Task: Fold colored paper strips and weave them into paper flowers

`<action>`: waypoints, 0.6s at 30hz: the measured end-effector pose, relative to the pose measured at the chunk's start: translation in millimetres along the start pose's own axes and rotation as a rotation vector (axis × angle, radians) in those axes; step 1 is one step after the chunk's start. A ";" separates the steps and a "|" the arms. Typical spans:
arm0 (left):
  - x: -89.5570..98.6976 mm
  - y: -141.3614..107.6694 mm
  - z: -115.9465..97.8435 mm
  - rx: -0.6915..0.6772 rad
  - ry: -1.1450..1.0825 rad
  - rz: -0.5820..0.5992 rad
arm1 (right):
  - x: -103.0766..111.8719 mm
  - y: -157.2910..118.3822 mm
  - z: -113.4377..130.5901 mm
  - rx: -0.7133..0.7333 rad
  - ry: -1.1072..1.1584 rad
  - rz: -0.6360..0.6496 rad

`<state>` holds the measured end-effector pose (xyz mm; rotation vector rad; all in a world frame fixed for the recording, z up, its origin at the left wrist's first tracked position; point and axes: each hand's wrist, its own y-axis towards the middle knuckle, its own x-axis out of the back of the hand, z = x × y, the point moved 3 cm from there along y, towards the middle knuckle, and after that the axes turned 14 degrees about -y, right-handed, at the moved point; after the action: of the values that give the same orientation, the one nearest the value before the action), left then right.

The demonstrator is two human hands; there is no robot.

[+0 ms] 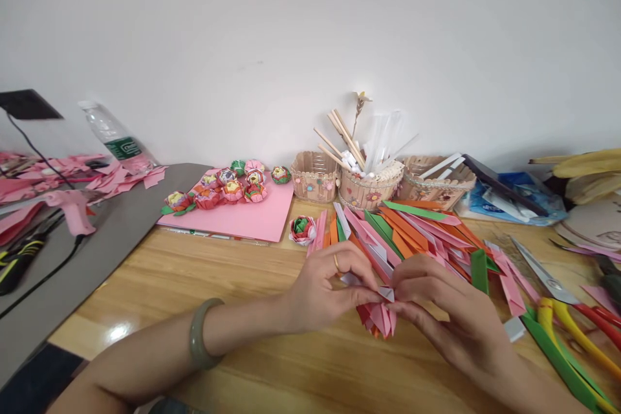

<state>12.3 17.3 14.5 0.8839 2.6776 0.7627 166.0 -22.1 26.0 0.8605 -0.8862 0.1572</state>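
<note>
My left hand, with a ring on one finger, pinches a small pale folded paper piece from the left. Thumb and fingers of my right hand close on the same piece from the right. Directly below the fingertips shows a pink and orange folded paper flower; whether it is held or rests on the table cannot be told. Just beyond my hands lies a pile of folded paper strips in pink, orange, green and lilac. A finished paper flower sits left of that pile.
Several paper flowers stand on a pink sheet. Behind are decorated baskets with sticks. At right lie scissors with yellow handles. A pink glue gun and a tilted bottle are at left.
</note>
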 end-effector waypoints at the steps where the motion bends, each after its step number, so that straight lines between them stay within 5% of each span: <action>1: -0.1 -0.8 -1.0 -0.036 0.037 0.008 | 1.6 -1.0 0.1 0.055 -0.076 -0.023; 8: -1.8 -2.7 -3.2 -0.145 0.143 0.065 | 11.7 -1.7 8.8 0.302 -0.365 -0.058; 18: -1.3 -2.5 -0.1 -0.082 0.155 0.086 | 18.5 5.9 17.5 0.349 -0.404 -0.084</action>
<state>12.0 14.7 13.3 0.9619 2.7315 0.9915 164.4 -34.7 48.8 1.2809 -1.2184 0.0650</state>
